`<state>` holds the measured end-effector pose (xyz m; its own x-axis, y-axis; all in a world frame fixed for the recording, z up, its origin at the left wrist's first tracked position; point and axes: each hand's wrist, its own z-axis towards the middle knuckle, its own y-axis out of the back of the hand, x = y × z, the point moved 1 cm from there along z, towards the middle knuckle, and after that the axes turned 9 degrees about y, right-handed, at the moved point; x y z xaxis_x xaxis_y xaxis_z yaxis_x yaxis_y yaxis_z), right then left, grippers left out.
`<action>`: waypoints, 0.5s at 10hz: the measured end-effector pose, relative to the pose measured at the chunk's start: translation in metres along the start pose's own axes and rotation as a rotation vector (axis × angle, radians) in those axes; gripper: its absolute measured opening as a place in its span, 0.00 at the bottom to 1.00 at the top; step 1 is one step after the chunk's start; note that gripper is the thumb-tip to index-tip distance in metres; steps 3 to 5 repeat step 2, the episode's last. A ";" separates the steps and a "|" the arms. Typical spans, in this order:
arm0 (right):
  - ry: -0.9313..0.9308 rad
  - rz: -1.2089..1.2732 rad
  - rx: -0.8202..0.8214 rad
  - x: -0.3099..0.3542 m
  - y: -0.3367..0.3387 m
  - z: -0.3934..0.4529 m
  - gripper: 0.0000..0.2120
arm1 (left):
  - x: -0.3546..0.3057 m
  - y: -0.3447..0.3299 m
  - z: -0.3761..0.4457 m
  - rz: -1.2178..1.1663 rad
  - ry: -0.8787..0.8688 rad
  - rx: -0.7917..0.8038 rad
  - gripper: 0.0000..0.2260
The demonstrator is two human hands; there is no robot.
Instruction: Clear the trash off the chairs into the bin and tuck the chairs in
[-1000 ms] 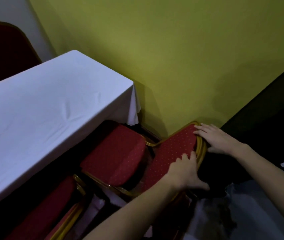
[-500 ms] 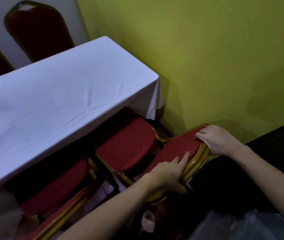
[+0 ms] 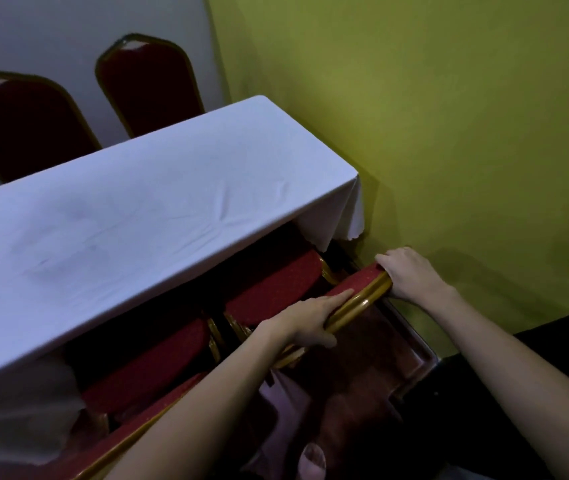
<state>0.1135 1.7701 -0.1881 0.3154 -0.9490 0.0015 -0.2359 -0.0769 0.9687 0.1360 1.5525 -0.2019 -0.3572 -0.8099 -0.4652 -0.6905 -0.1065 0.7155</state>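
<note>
Since a second ago the chair back (image 3: 355, 289) has tipped up toward me and slid closer to the table (image 3: 137, 220); its red face showed broadly then, and now I see mostly its top edge and gold frame. Both chairs (image 3: 148, 81) on the far side of the table have also come into view as my head lifted.

Taking the table as my landmark, the chair I am handling sits at its near side, at the end by the yellow-green wall (image 3: 449, 133). Its seat (image 3: 272, 289) is already partly under the white cloth. A second red seat (image 3: 151, 358) lies further along the same side, away from the wall, also partly under.

My left hand (image 3: 307, 320) is laid over the gold top rail, fingers flat along the red padding, thumb under the frame: holding the rail, not clenched hard. My right hand (image 3: 411, 275) is wrapped round the wall-side end of the same rail, fingers curled over its top.

That rail runs long from my left hand toward the wall, roughly parallel to the table's near edge. The table lies straight ahead of both grips, so the push, as I judge it, goes square across the rail's length. My right hand is nearer the wall and has little room there. I see no trash on this seat, though the dim light hides much.
</note>
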 end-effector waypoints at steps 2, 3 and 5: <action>0.077 0.179 0.370 0.014 0.028 -0.003 0.17 | 0.047 -0.005 -0.043 -0.151 0.050 -0.089 0.22; 0.077 0.179 0.370 0.014 0.028 -0.003 0.17 | 0.047 -0.005 -0.043 -0.151 0.050 -0.089 0.22; 0.077 0.179 0.370 0.014 0.028 -0.003 0.17 | 0.047 -0.005 -0.043 -0.151 0.050 -0.089 0.22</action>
